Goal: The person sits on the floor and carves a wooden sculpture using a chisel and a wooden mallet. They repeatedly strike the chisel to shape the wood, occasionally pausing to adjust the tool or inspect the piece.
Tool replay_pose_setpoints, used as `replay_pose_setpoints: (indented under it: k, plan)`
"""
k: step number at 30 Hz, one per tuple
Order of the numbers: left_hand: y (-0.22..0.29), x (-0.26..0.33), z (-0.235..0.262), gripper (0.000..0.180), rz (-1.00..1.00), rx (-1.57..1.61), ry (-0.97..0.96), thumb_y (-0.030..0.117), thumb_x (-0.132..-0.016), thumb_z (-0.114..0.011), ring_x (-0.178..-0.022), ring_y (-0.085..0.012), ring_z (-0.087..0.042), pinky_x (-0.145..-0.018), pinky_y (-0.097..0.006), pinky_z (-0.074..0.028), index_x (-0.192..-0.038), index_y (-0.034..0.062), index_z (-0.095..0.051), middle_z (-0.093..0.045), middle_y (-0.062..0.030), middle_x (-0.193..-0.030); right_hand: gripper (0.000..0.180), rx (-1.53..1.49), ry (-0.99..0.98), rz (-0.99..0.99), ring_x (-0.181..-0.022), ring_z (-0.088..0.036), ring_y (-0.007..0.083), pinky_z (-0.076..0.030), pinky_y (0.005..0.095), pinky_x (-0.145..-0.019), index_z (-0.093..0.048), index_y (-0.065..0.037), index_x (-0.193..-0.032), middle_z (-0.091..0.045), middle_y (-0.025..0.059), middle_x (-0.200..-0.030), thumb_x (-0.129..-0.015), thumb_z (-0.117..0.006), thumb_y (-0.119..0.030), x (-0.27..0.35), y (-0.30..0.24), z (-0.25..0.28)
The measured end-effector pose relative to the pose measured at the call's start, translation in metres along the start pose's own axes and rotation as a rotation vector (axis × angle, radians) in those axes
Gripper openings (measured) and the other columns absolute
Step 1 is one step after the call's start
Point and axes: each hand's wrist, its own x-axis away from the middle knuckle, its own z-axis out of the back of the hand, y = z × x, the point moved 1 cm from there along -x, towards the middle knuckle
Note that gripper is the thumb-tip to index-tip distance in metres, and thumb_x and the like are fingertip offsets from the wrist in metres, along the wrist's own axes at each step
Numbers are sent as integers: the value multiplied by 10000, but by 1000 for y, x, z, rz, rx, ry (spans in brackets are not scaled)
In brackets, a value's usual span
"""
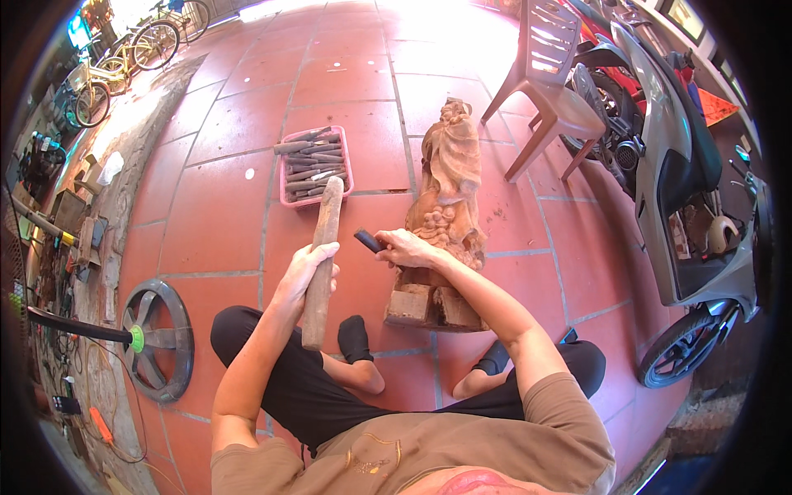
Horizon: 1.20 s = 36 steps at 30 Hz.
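My left hand (307,271) is wrapped round the middle of a wooden club-like mallet (329,216), which stands tilted in front of my left knee. In my right hand (404,247) is a carving chisel (368,240); its dark handle sticks out to the left, and its blade is hidden by my fingers. That hand is over the left side of a carved wooden statue (452,177), by its cluster of round shapes. The statue lies on the floor with its blocky base toward me and its draped figure pointing away.
Beyond the mallet sits a pink basket (350,177) of several carving tools. A brown plastic chair (551,103) and a motorbike (672,165) stand at right. To the left are a grey spoked wheel (177,342), scattered tools and parked bicycles (155,45). Red tiles (214,293) cover the floor.
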Motion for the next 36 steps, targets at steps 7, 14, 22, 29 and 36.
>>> replay_pose_setpoints:
  k: [7, 14, 22, 29, 36]
  plan:
    - [2, 0, 5, 345, -14, 28, 3, 319, -901, -741, -471, -126, -569, -423, -261, -502, -1002, 98, -496, -578, -44, -700, 366, -1, 196, 7, -690, -733, 274, -570, 409, -670, -547, 41, -1154, -705, 205, -841, -914, -708, -184, 0, 2, 0]
    - [6, 2, 5, 345, -28, 36, 5, 328, -905, -737, -477, -125, -578, -426, -257, -503, -1001, 99, -497, -582, -44, -699, 352, -155, 143, -44, -669, -726, 219, -555, 379, -605, -568, 46, -1139, -698, 165, -762, -922, -686, -205, 2, -5, 5]
    - [9, 4, 5, 352, -51, 8, -5, 334, -904, -740, -479, -117, -573, -429, -248, -506, -1023, 93, -512, -578, -36, -703, 319, -84, 129, -34, -671, -706, 184, -553, 362, -626, -572, 19, -1179, -674, 140, -778, -945, -667, -175, 2, -6, 9]
    - [9, 7, 3, 351, -46, -11, 0, 346, -908, -731, -489, -110, -569, -431, -250, -499, -1040, 99, -519, -575, -29, -704, 274, -133, 59, -34, -757, -641, 128, -519, 329, -660, -547, 2, -1127, -643, 82, -885, -924, -685, -122, 7, 2, 18]
    - [11, 9, -1, 402, -31, -55, 0, 374, -889, -736, -504, -104, -578, -455, -237, -488, -1040, 83, -504, -582, -39, -727, 423, -429, 102, -108, -943, -639, 95, -560, 259, -738, -487, -50, -1367, -631, 20, -1083, -988, -652, -139, 23, -8, 27]
